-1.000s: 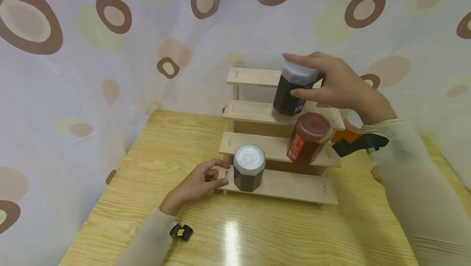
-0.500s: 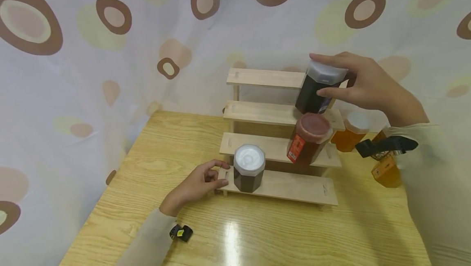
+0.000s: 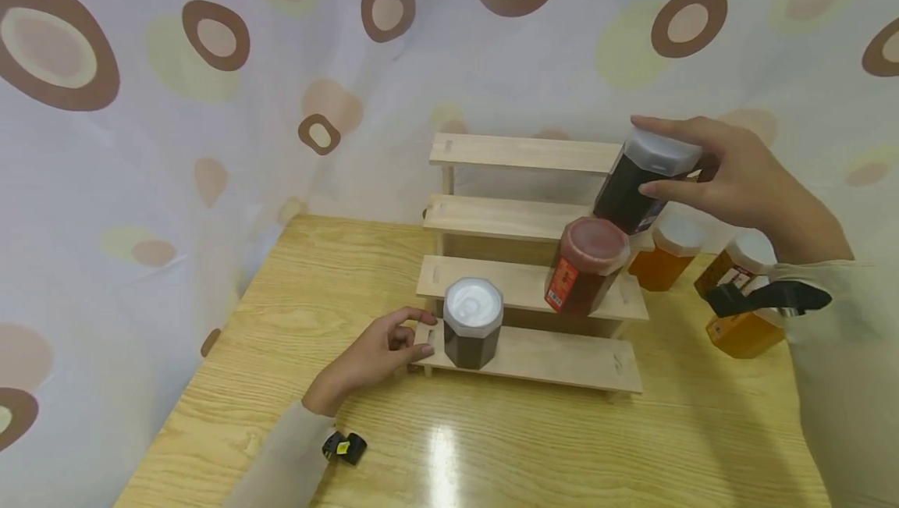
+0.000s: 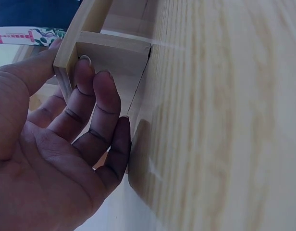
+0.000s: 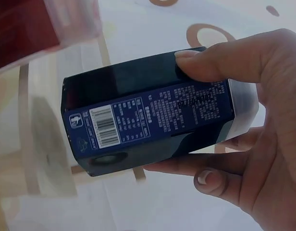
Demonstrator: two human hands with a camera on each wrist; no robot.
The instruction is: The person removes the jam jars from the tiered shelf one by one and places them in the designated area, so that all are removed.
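My right hand (image 3: 747,176) grips a dark jar (image 3: 623,192) with a white lid, its thumb and fingers on opposite sides. In the right wrist view, the blue label (image 5: 160,118) of this jar shows a barcode. The jar is tilted over the right end of a stepped wooden rack (image 3: 520,215). At the rack's lowest step, my left hand (image 3: 372,353) holds the left end, fingers curled at the board. Beside it, another dark jar (image 3: 472,325) with a white lid stands on that step. A red-lidded jar (image 3: 586,266) stands on the second step, towards the right.
Right of the rack, several amber jars stand or lie on the wooden table (image 3: 337,258): one jar (image 3: 660,258) near the rack, another jar (image 3: 730,270) farther right, and an orange jar (image 3: 744,332) nearer. A patterned cloth (image 3: 449,47) hangs behind.
My right hand has carried the dark jar rightward from mid-rack to the right end. The amber jars behind the arm have come into view. The left hand has stayed in place.
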